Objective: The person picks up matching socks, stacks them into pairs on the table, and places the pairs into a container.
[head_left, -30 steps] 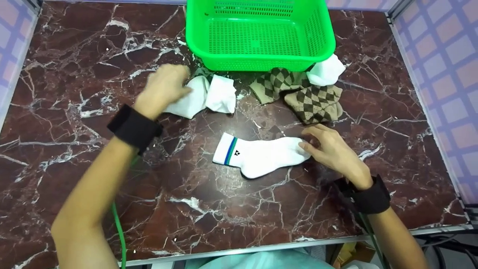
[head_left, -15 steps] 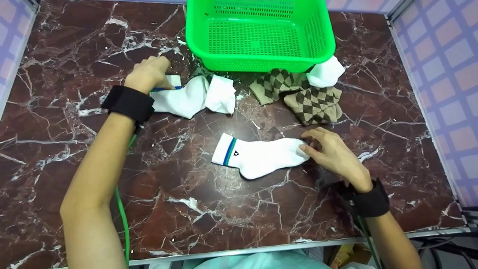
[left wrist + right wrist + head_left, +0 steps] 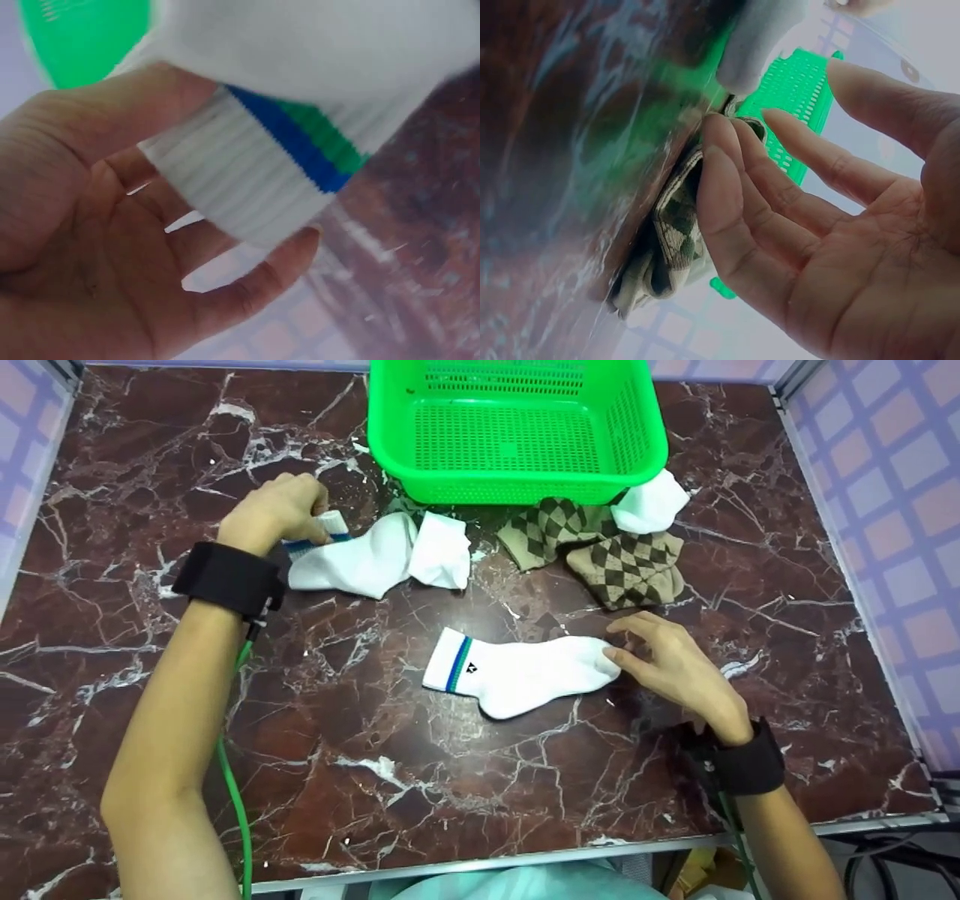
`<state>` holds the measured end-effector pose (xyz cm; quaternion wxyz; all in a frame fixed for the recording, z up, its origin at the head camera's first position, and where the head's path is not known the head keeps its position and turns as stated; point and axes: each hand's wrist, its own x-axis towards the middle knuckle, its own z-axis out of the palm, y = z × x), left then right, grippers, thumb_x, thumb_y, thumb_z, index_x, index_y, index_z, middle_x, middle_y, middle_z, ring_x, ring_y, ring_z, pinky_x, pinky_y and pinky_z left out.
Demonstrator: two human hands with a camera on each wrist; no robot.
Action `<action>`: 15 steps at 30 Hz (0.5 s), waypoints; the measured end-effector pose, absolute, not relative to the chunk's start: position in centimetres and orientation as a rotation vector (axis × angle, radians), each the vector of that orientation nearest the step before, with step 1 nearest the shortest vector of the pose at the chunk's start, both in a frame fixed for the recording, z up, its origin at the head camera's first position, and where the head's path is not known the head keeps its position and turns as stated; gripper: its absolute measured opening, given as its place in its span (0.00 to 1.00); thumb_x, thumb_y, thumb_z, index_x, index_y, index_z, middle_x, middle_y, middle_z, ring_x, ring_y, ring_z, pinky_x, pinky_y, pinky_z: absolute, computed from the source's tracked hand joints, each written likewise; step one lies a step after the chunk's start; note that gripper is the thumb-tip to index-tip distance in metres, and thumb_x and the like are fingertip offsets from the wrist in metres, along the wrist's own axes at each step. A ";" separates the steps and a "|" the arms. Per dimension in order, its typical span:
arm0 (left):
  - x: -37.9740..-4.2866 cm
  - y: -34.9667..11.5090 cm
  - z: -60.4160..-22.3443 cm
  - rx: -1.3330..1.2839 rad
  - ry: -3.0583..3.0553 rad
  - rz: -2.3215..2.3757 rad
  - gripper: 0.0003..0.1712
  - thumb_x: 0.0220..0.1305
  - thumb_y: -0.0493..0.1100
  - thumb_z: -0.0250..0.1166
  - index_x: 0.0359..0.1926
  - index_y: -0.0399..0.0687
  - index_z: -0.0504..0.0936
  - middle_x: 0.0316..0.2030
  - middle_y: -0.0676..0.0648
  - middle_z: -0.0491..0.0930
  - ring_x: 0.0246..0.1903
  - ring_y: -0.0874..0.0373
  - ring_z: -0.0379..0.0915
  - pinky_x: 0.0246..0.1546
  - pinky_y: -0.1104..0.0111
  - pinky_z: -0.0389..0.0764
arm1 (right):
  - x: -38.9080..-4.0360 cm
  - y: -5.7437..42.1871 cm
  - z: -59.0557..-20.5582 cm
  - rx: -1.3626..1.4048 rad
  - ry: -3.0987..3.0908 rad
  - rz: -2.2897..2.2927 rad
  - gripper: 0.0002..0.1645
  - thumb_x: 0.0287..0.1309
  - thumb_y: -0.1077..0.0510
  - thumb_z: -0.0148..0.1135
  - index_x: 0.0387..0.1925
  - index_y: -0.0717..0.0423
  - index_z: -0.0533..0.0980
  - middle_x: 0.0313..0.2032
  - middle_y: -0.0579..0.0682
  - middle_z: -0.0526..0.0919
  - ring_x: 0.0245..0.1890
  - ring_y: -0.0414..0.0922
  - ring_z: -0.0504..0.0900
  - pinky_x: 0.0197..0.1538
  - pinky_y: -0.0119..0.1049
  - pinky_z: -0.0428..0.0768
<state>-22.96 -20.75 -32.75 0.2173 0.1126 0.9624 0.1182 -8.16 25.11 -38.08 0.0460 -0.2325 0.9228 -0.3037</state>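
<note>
A white sock point(image 3: 532, 675) with a blue and green striped cuff lies flat in the middle of the table. Beside its toe rests my right hand point(image 3: 667, 664), fingers relaxed; the right wrist view shows the thumb apart from the fingers and nothing between them. At the upper left, my left hand point(image 3: 274, 510) holds the striped cuff of a second white sock point(image 3: 352, 566). The left wrist view shows the thumb over the cuff point(image 3: 225, 165) and fingers behind it. That sock's foot end still lies on the table, against a bunched white sock point(image 3: 441, 551).
A green plastic basket point(image 3: 517, 489) stands at the back. In front of it lie brown argyle socks point(image 3: 630, 570), with another white sock point(image 3: 651, 504) at the basket's right corner. The table point(image 3: 420, 810) is dark red marble. A green cable point(image 3: 236, 795) trails from the left wrist.
My left hand has moved left across the second white sock and taken hold of its cuff, which now shifts slightly left. My right hand has stayed by the middle sock's toe.
</note>
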 end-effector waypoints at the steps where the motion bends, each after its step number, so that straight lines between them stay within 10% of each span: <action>1: -22.6 -20.6 -32.2 0.328 2.691 0.347 0.13 0.46 0.41 0.66 0.28 0.41 0.69 0.30 0.42 0.68 0.30 0.48 0.63 0.28 0.58 0.66 | -8.1 25.1 -38.0 -0.710 2.817 -0.929 0.20 0.55 0.50 0.59 0.46 0.58 0.74 0.38 0.51 0.77 0.31 0.40 0.74 0.32 0.42 0.74; 15: -16.8 -16.8 -25.7 0.523 3.289 0.461 0.08 0.55 0.32 0.59 0.35 0.44 0.81 0.31 0.39 0.80 0.23 0.39 0.69 0.17 0.54 0.65 | -7.6 24.7 -37.5 -0.761 2.800 -0.964 0.19 0.56 0.49 0.58 0.45 0.58 0.75 0.37 0.50 0.78 0.30 0.40 0.76 0.32 0.40 0.75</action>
